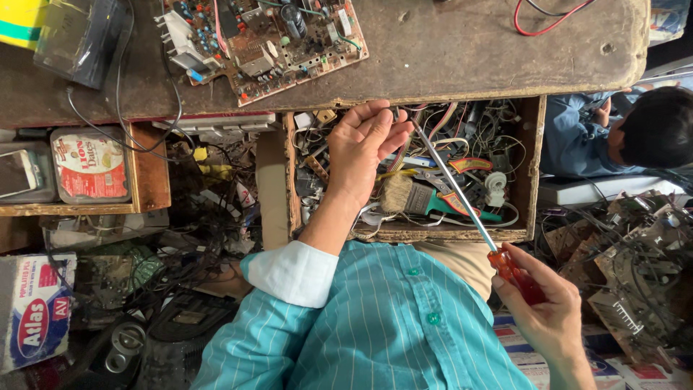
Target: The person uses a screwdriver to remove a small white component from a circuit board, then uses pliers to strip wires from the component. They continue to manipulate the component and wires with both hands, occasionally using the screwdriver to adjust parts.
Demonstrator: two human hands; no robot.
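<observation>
Right hand grips a screwdriver over the cluttered drawer; left hand digs inside, half-curled.

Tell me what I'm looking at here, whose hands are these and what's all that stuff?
This picture comes from a camera worn on a person's head, looking down, so you see their own striped shirt and both hands. The right hand holds a long screwdriver by its red handle. The left hand is up at the top edge of an open wooden drawer, by the screwdriver's tip. The drawer is stuffed with wires, a paintbrush and small tools. Above it is a worn workbench with a circuit board full of tiny parts lying on it. Another person sits off to the side. Boxes and old electronics lie all around.
</observation>
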